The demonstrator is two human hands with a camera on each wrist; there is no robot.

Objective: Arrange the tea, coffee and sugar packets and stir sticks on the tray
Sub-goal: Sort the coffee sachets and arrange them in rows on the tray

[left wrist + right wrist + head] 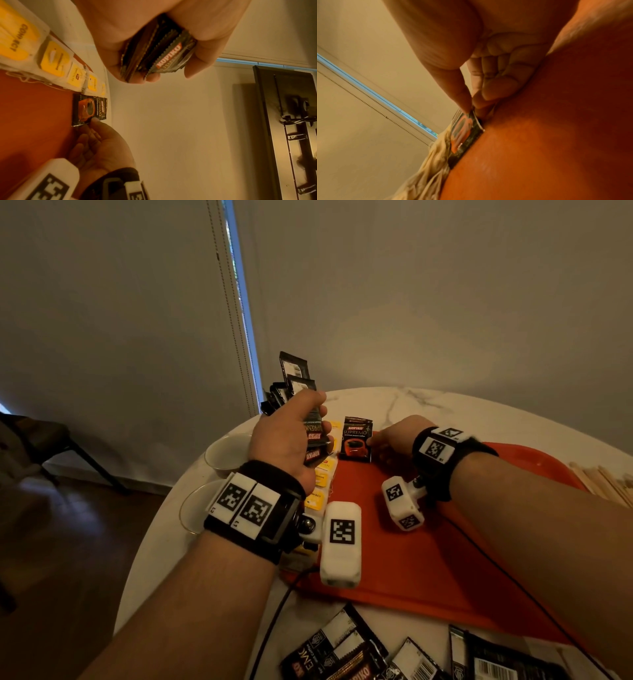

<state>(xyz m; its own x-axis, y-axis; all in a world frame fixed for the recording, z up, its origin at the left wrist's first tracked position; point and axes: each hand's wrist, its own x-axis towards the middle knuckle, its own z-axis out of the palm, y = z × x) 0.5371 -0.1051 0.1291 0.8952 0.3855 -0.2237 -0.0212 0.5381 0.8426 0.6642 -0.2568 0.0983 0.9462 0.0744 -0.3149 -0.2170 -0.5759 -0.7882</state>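
My left hand [291, 436] is raised over the left edge of the red tray [411, 559] and grips a stack of black coffee packets [294, 392], whose serrated ends show in the left wrist view [159, 54]. One black coffee packet [356, 444] lies flat at the tray's far left corner [89, 109]. My right hand [394, 440] pinches that packet's near right edge between thumb and forefinger [471, 111]. A row of yellow tea bags [322, 477] lines the tray's left edge [51, 56].
Wooden stir sticks [603, 481] lie at the tray's right side. More black packets [394, 652] are scattered on the marble table [445, 405] in front of the tray. A white cup [227, 453] and a glass [195, 508] stand at the table's left.
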